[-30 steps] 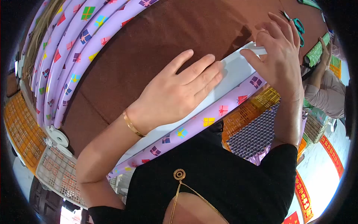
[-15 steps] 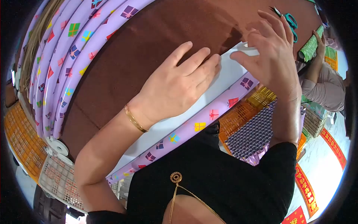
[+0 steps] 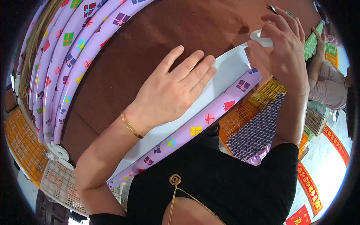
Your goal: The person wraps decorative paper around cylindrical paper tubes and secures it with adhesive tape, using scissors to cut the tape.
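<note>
My left hand [image 3: 170,90] lies flat with fingers spread on the white underside [image 3: 230,65] of a sheet of wrapping paper. Along its near edge, the sheet is rolled into a long tube of lilac wrapping paper [image 3: 210,118] printed with colourful gift boxes. Between the thumb and fingers of my right hand [image 3: 287,56] is a white roll of tape [image 3: 260,38], just past the sheet's right end. A strip that looks clear seems to hang below that roll; its exact reach is hard to make out.
Several finished lilac rolls [image 3: 75,56] lie at the left on the brown tabletop [image 3: 108,93]. Another white tape roll [image 3: 58,152] is at the table's left edge. Crates [image 3: 26,138] stand below. At right, another person's hand [image 3: 318,41] touches a green roll [image 3: 312,47].
My right hand has moved outward to the right, bringing the tape roll into fuller view past the sheet's end. My left hand has slid slightly left on the paper.
</note>
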{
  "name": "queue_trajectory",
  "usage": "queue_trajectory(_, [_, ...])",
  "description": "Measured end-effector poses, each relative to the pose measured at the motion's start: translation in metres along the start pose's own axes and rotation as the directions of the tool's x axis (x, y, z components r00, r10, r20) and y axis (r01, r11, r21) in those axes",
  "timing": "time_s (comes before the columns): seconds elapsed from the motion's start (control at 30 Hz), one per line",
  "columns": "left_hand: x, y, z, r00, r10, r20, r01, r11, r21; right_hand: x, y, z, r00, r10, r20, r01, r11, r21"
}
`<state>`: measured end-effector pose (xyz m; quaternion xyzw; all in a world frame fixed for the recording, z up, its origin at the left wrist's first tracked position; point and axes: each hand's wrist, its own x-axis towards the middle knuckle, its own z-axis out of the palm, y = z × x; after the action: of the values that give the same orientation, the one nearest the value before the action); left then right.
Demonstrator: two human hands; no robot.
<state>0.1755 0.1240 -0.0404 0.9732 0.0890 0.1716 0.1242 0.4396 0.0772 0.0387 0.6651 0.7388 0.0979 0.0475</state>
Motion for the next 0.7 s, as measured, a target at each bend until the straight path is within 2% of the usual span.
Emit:
queue_trajectory(0.13, [0.0,0.0,0.001,1.0,-0.022,0.0,0.022,1.0,-0.014,-0.004,0.0,0.011,0.999,0.026,-0.02,-0.027,0.998,-0.054])
queue_trajectory(0.43, [0.007,-0.001,-0.003,0.995,-0.08,0.054,0.082,0.996,-0.031,-0.002,-0.014,0.012,0.993,0.12,-0.004,-0.121,0.992,-0.047])
queue_trajectory(0.7, [0.008,0.001,-0.005,0.995,-0.075,0.067,0.076,0.997,-0.006,-0.001,-0.015,0.015,0.992,0.125,-0.004,-0.125,0.992,-0.029])
